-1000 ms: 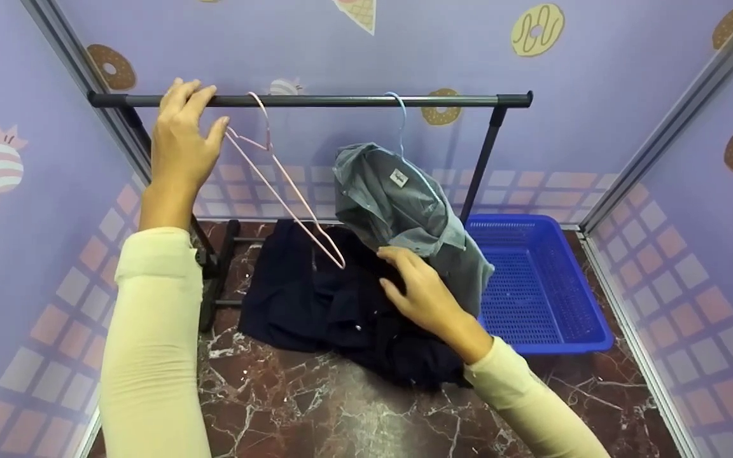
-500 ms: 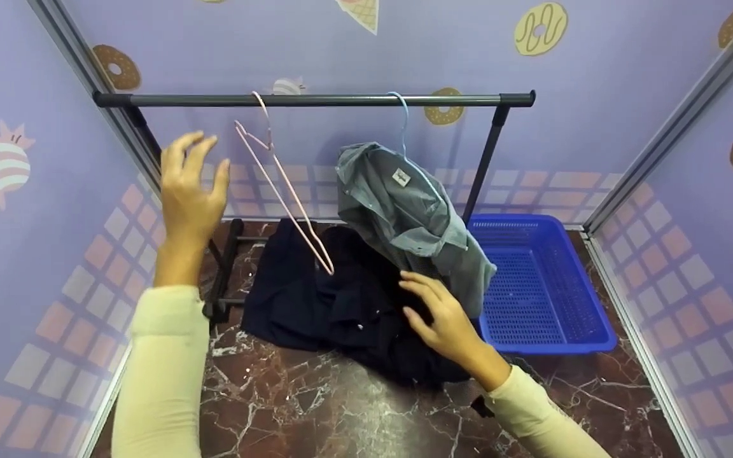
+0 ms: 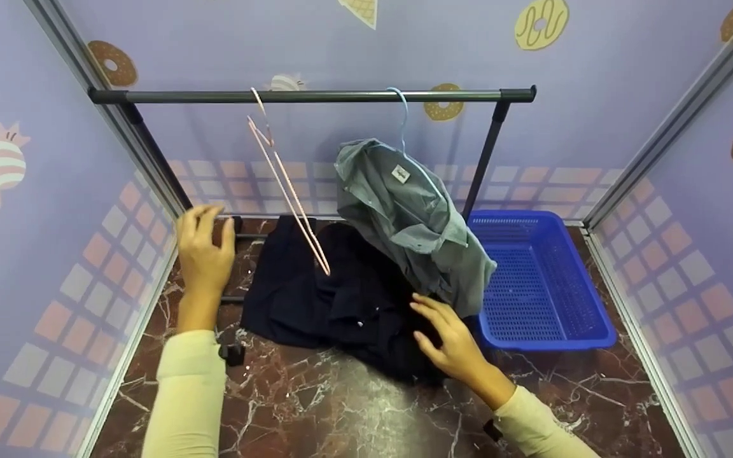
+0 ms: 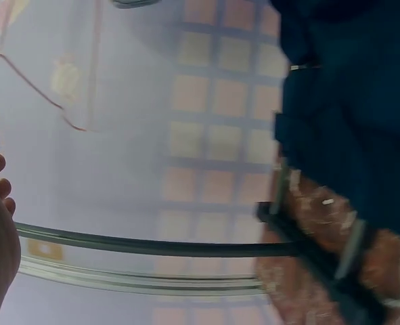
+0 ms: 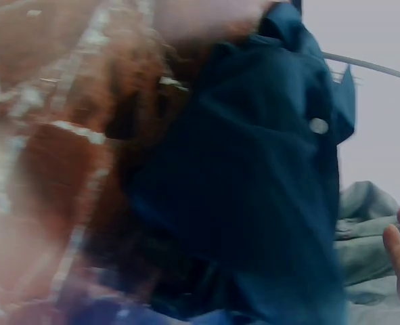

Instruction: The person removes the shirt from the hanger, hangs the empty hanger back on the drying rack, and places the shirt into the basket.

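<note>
We see L hand point(image 3: 206, 257) left of the dark clothes point(image 3: 303, 308) & R hand point(image 3: 452, 342) by their right end, both released w/ fingers relaxed, & pink hanger point(image 3: 313, 235) & grey shirt point(image 3: 395, 207) hanging above clothes.

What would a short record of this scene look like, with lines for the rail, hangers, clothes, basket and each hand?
Rail: dark rail, bearing both hangers
Pink hanger: on the rail, bare
Blue hanger: on the rail, holding the shirt
Shirt: grey-green, white label showing
Dark clothes: heaped on the floor
Basket: blue, right of the dark clothes
Left hand: holding nothing
Right hand: holding nothing, near the shirt; contact unclear
</note>
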A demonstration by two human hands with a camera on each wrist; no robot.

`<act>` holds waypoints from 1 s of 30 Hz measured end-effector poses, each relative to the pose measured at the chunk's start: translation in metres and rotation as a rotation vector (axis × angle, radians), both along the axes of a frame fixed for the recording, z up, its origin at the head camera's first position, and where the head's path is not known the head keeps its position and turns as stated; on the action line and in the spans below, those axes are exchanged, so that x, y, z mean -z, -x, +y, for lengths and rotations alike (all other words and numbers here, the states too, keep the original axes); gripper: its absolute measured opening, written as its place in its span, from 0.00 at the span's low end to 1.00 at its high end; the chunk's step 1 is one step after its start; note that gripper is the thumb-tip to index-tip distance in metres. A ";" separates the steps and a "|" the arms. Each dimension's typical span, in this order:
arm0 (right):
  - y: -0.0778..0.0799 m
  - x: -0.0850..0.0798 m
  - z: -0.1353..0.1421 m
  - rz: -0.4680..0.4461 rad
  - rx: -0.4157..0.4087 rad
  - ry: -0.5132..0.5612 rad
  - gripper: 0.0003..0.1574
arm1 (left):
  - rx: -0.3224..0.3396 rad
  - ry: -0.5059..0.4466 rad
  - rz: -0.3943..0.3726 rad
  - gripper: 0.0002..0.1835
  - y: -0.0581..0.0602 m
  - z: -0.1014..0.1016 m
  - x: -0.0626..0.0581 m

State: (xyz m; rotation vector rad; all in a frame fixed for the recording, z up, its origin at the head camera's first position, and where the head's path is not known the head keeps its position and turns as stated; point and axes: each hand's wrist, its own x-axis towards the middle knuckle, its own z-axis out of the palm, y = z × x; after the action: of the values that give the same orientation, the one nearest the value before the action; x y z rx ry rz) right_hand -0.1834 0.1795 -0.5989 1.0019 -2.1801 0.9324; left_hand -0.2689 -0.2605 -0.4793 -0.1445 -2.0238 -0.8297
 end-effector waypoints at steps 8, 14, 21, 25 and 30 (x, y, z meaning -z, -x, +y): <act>-0.001 0.029 0.006 0.011 0.066 -0.073 0.39 | -0.018 0.025 -0.201 0.18 -0.002 0.005 0.054; -0.002 0.043 0.011 -0.035 0.146 -0.117 0.42 | -0.013 0.032 -0.482 0.28 -0.001 0.014 0.086; -0.003 0.054 0.014 -0.178 0.184 -0.173 0.44 | 0.014 0.041 -0.774 0.37 0.004 0.026 0.111; -0.002 0.061 0.014 -0.234 0.187 -0.158 0.46 | 0.021 0.027 -0.851 0.39 0.008 0.039 0.124; 0.001 0.068 0.012 -0.320 0.178 -0.145 0.48 | 0.017 0.050 -0.914 0.40 0.011 0.049 0.134</act>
State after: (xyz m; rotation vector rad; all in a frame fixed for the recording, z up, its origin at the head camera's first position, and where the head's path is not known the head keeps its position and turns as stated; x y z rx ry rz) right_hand -0.1841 0.1920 -0.6667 0.7465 -2.5869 0.9110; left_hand -0.2801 -0.2120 -0.6138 0.2394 -2.8922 -0.9533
